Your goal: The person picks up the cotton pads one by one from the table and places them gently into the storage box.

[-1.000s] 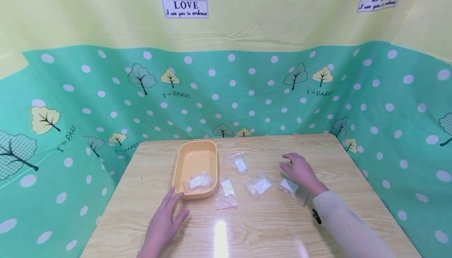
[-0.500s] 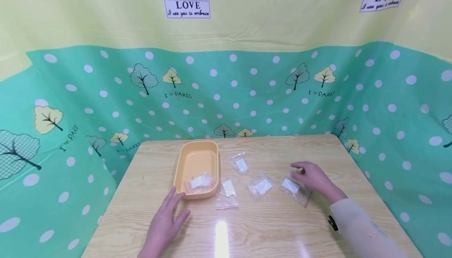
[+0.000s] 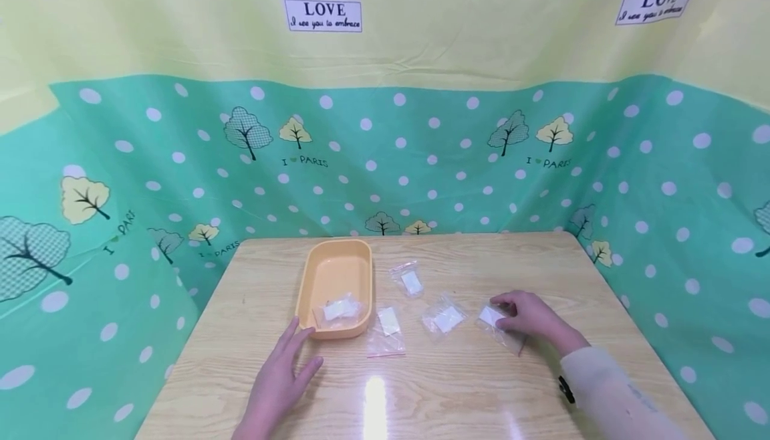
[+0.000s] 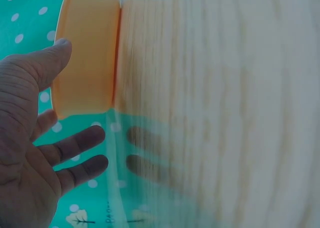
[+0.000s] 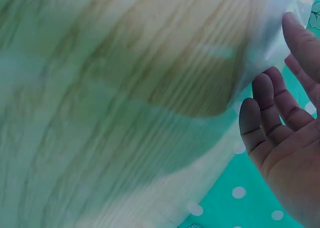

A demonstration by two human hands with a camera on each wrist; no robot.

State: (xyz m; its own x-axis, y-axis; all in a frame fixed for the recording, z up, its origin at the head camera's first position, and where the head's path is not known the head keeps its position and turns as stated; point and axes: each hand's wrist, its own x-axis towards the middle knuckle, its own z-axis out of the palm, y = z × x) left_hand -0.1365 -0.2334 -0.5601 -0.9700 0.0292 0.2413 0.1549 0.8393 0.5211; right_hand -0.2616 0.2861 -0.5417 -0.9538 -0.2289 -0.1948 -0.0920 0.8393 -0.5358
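My left hand (image 3: 279, 380) is at the near left corner of an orange plastic tray (image 3: 305, 273), fingers spread and fingertips right at the rim. In the left wrist view, the thumb (image 4: 57, 58) overlaps the tray's side wall (image 4: 90, 58). Inside the tray lies a clear zip bag (image 3: 341, 309) with a white piece in it. My right hand (image 3: 532, 315) is low over the rightmost zip bag (image 3: 492, 316), covering part of it, with thumb and index finger apart at its white piece. The right wrist view shows that hand's fingers (image 5: 262, 90) loosely bent close to the tabletop.
Three more clear zip bags with white pieces lie on the wooden table (image 3: 445, 386): one bag (image 3: 387, 333) beside the tray, another bag (image 3: 445, 317) in the middle, a third bag (image 3: 409, 281) farther back. A green dotted curtain (image 3: 397, 159) encloses the back and sides.
My right hand has drawn back to the right and then come down onto the rightmost zip bag. The left hand has stayed at the tray's corner.
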